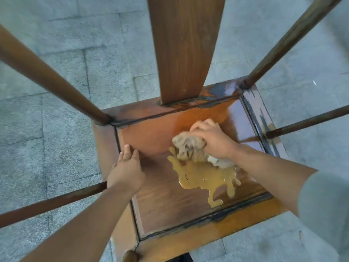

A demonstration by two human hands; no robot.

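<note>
My right hand (pixel 211 142) bunched tight round rag (pixel 186 148), centre-right of frame, spreading yellow puddle (pixel 205 178) over chair seat (pixel 162 205) | my left hand (pixel 126 167) flat, fingers straight, centre-left, bracing chair against the rubbing.

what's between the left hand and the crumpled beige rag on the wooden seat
In the head view, only bare brown wooden seat panel separates the left hand from the crumpled beige rag; the yellow-brown puddle lies nearer the camera.
</note>
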